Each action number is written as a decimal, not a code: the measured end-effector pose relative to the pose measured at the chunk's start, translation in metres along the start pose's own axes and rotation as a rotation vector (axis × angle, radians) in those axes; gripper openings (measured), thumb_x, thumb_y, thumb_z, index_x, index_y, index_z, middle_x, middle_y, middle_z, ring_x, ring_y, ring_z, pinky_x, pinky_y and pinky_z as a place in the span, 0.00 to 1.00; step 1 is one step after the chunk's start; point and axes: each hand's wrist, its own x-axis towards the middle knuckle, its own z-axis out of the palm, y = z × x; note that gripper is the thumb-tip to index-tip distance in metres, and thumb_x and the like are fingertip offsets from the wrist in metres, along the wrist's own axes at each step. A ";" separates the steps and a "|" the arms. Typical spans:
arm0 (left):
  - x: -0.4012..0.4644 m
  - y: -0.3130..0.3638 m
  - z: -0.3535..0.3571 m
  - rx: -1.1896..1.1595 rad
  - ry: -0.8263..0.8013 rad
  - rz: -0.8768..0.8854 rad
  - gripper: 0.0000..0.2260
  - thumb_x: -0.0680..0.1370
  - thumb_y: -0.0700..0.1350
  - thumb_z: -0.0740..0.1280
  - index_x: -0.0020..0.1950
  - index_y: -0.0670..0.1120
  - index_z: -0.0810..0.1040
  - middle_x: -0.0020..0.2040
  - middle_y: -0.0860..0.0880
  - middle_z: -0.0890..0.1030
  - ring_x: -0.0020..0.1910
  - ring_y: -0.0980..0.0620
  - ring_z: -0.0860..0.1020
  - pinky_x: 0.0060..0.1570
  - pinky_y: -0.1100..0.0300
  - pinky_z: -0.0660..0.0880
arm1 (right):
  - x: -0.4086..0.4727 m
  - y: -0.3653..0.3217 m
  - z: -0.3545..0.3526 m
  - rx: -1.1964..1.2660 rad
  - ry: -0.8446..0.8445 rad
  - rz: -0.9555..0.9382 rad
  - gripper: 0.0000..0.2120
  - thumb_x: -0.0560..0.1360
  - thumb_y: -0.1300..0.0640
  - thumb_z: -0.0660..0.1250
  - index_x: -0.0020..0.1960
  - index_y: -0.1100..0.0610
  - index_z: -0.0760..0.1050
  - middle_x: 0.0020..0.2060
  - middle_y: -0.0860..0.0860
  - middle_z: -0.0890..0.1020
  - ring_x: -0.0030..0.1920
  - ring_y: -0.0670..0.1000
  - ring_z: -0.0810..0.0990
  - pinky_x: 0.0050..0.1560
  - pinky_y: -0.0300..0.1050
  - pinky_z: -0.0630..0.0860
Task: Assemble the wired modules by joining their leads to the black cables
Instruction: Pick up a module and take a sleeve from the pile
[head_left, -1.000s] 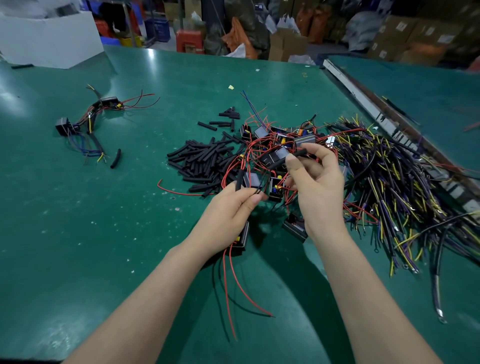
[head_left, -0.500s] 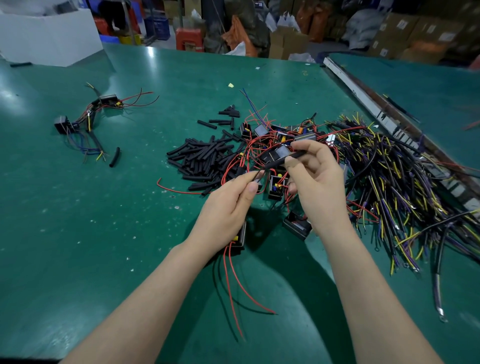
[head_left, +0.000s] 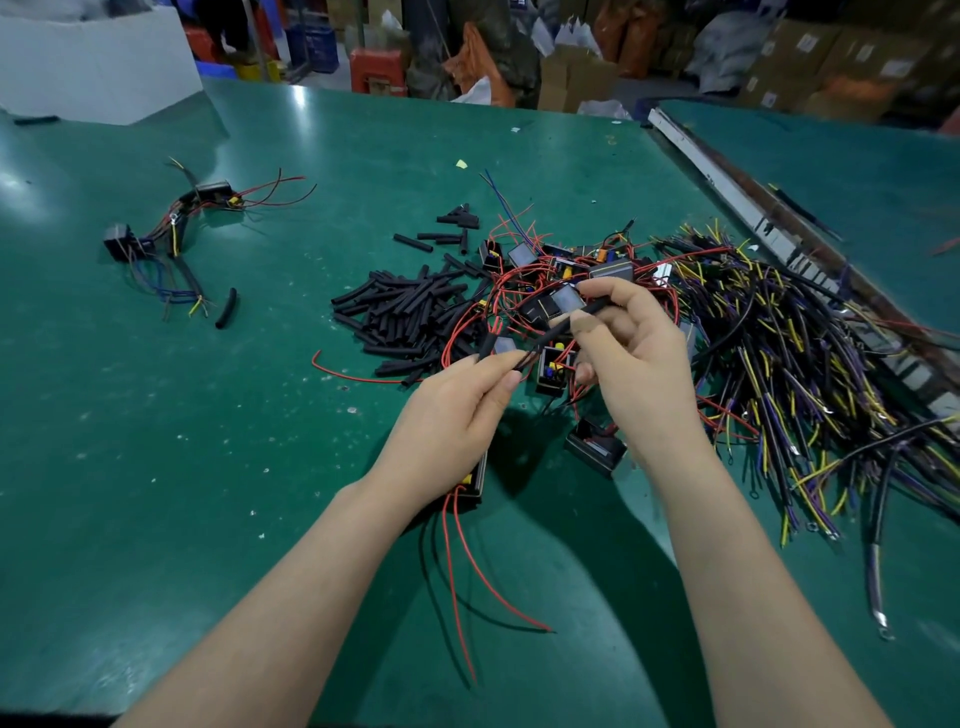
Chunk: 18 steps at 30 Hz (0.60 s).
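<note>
The worktop (head_left: 156, 415) is covered with a green mat that has small pale specks and some glare from the lights. A second green surface (head_left: 857, 171) stands at the right, separated by a long pale rail (head_left: 727, 182). Behind the worktop the room is crowded with brown cardboard boxes (head_left: 810, 57), a red stool (head_left: 376, 73), blue crates (head_left: 311, 47) and filled bags; what is inside the boxes cannot be seen. A white box (head_left: 93, 67) sits at the far left corner.

In the middle lies a heap of short black sleeve pieces (head_left: 400, 312), and just beside it a tangle of small black modules with red leads (head_left: 550, 280). To the right is a large pile of black cables (head_left: 805, 353) with yellow and purple cores. At the far left lies a finished assembly (head_left: 171, 228), with one loose sleeve (head_left: 227, 308) near it.

The left hand (head_left: 452, 415) holds a module (head_left: 472, 480) under the palm, its red and black leads hanging to the worktop, and its grip is pinched together on thin wire ends. The right hand (head_left: 634, 358) has its grip clamped on a black cable end (head_left: 566, 322), which reaches toward the left fingertips.
</note>
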 end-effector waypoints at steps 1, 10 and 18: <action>0.000 0.000 0.000 0.005 -0.001 0.007 0.16 0.80 0.48 0.57 0.64 0.46 0.77 0.41 0.45 0.78 0.43 0.48 0.75 0.46 0.51 0.71 | -0.001 0.000 0.000 -0.032 -0.001 -0.028 0.10 0.78 0.62 0.63 0.53 0.47 0.73 0.32 0.41 0.79 0.29 0.46 0.73 0.35 0.39 0.72; 0.000 -0.001 -0.001 -0.102 0.040 -0.085 0.10 0.82 0.43 0.58 0.52 0.43 0.78 0.34 0.69 0.75 0.38 0.69 0.72 0.41 0.74 0.66 | -0.003 -0.003 0.000 -0.009 -0.086 -0.070 0.11 0.79 0.62 0.64 0.54 0.47 0.73 0.34 0.44 0.80 0.28 0.45 0.73 0.34 0.36 0.72; 0.000 0.004 -0.001 -0.219 0.049 -0.176 0.10 0.82 0.45 0.58 0.45 0.55 0.75 0.31 0.66 0.74 0.31 0.65 0.71 0.32 0.70 0.63 | -0.008 0.001 0.011 -0.154 0.073 -0.181 0.11 0.78 0.58 0.66 0.51 0.41 0.71 0.36 0.44 0.78 0.36 0.43 0.77 0.42 0.43 0.75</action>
